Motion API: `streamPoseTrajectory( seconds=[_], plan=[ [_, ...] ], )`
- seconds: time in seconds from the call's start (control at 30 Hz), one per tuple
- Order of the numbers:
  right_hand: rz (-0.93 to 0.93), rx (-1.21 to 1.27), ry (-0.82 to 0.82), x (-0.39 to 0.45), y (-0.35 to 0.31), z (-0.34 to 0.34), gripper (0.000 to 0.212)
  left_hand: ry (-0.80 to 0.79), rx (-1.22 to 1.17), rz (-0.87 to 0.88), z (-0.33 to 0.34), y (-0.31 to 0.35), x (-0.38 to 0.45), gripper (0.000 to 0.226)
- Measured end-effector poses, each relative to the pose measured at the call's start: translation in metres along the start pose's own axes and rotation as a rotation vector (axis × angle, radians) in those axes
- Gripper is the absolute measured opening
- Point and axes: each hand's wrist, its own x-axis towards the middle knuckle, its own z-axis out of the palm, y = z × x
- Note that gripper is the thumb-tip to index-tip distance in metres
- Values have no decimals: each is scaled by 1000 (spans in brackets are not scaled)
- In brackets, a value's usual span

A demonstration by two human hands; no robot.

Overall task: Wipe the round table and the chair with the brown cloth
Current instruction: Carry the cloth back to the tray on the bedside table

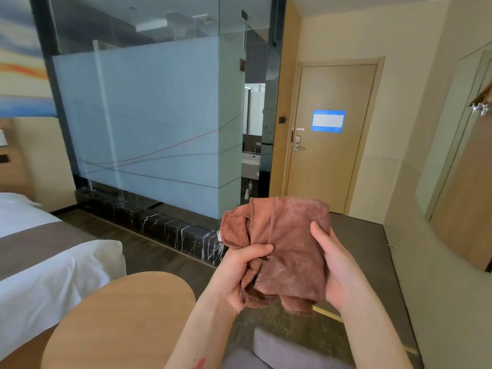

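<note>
Both of my hands hold the brown cloth (287,241) up in the air in front of me, folded into a rough rectangle. My left hand (237,275) grips its lower left part with the thumb pressed across the front. My right hand (338,270) clasps the right edge, thumb on the front and fingers behind. The round wooden table (119,320) lies below and to the left of the cloth. A grey upholstered chair (282,350) shows at the bottom edge, partly hidden by my forearms.
A bed with white linen and a brown runner (40,251) stands at the left, close to the table. A frosted glass bathroom wall (149,134) on a black marble base is ahead. The room door (330,134) is at the back right, past open dark floor.
</note>
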Motion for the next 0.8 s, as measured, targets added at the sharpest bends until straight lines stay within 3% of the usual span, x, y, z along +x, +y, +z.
streamPoseTrajectory(
  seconds=[0.17, 0.37, 0.53, 0.63, 0.73, 0.8],
  plan=[
    [17, -61, -36, 9, 18, 50, 9, 72, -19, 61, -33, 30, -25, 38],
    [51, -97, -158, 18, 68, 165, 20, 174, -25, 174, -113, 97, -91, 47],
    [78, -84, -296, 10, 154, 315, 12, 320, -2, 213, -222, 172, -192, 55],
    [111, -61, -371, -1, 213, 417, 23, 398, 61, 244, -291, 229, -265, 45],
    [135, -69, -473, -19, 260, 519, 18, 521, 135, 328, -347, 289, -339, 30],
    [154, -82, -547, -30, 284, 585, 31, 607, 161, 374, -378, 325, -386, 31]
  ],
)
